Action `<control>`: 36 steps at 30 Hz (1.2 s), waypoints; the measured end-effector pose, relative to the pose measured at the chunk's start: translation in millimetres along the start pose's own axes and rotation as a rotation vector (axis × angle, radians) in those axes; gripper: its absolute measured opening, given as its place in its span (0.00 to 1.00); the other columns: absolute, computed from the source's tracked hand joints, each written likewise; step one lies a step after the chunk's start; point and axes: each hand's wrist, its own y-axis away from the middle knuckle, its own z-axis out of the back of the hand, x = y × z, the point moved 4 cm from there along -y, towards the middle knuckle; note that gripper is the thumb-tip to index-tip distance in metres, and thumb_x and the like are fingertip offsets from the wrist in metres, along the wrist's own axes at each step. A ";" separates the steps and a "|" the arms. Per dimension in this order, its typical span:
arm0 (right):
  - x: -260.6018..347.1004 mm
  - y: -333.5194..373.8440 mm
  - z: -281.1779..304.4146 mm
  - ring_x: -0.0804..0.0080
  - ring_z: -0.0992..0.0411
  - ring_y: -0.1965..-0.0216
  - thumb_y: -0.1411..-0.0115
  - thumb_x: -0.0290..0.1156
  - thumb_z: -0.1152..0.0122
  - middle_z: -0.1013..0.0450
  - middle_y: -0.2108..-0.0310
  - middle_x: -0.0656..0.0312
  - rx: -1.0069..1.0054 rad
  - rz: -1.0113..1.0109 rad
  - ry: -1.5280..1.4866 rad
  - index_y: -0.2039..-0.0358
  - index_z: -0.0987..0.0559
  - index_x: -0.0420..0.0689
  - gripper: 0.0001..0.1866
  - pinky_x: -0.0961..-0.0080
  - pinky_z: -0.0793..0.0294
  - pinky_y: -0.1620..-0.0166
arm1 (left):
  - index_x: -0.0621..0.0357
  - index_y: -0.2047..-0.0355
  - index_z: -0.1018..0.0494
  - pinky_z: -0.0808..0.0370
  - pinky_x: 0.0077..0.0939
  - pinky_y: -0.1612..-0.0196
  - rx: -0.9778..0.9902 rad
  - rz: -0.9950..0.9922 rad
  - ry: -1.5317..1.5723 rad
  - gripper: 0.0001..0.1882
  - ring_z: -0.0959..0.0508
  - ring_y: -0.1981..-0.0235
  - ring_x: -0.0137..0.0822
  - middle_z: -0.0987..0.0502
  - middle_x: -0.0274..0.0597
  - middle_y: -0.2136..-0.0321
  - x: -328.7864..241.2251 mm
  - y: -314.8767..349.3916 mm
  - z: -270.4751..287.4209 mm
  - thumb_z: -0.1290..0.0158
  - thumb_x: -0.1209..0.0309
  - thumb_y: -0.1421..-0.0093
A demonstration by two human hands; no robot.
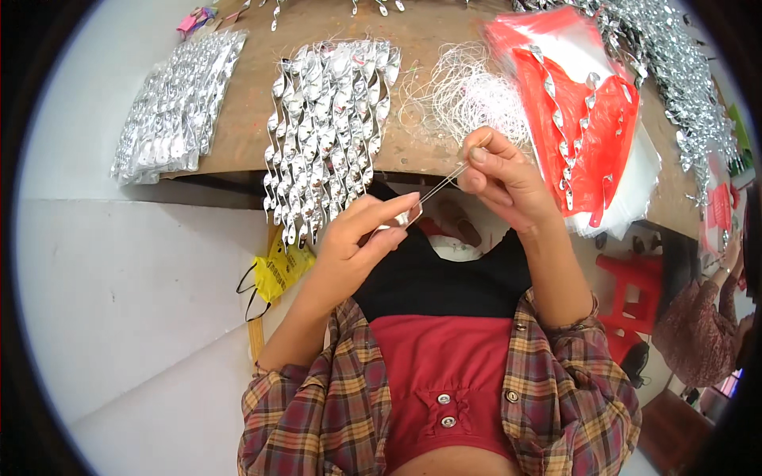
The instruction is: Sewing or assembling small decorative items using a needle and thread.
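Thin pale string stretches slantwise between my two hands, just off the table's near edge. My left hand is closed on its lower end, along with a small whitish piece that the fingers partly hide. Higher and to the right, my right hand pinches the other end between thumb and forefinger. A tangle of white string lies on the table behind my right hand. To the left, a bundle of shiny silver twisted strips hangs over the table edge.
More silver twists in clear plastic lie at the table's left end. Red plastic with several twists sits on clear bags at the right. Silver tinsel hangs beyond. A yellow bag, a red stool and another person are lower.
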 end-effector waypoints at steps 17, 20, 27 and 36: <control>-9.7 -2.7 -6.3 0.90 0.54 0.91 0.40 0.29 0.47 0.30 0.79 0.65 0.000 -0.026 0.023 0.67 0.28 0.44 0.04 0.93 0.45 0.77 | 0.62 0.54 0.33 0.29 0.20 0.58 0.294 0.363 0.590 0.17 0.28 0.62 0.25 0.28 0.37 0.61 51.3 36.2 -16.8 0.47 0.73 0.43; -6.9 4.7 -17.3 0.90 0.47 0.90 0.40 0.30 0.46 0.29 0.78 0.65 0.056 -0.079 0.151 0.67 0.28 0.43 0.04 0.93 0.44 0.77 | 0.61 0.54 0.36 0.30 0.23 0.55 0.451 0.317 0.632 0.18 0.28 0.58 0.28 0.28 0.41 0.59 37.1 19.9 -26.9 0.46 0.68 0.43; -3.1 16.2 -16.7 0.90 0.35 0.82 0.42 0.30 0.44 0.29 0.80 0.67 0.114 -0.025 0.207 0.65 0.27 0.44 0.06 0.94 0.48 0.82 | 0.62 0.59 0.33 0.29 0.16 0.66 0.166 0.252 0.814 0.11 0.26 0.69 0.23 0.26 0.38 0.69 18.7 -29.5 -46.6 0.53 0.68 0.37; 21.1 24.5 7.4 0.91 0.41 0.83 0.43 0.30 0.44 0.28 0.79 0.68 -0.092 0.090 0.443 0.58 0.29 0.44 0.11 0.93 0.48 0.80 | 0.65 0.63 0.27 0.29 0.13 0.70 -0.025 0.166 0.368 0.09 0.27 0.75 0.21 0.25 0.35 0.74 10.9 -36.1 -50.9 0.51 0.72 0.39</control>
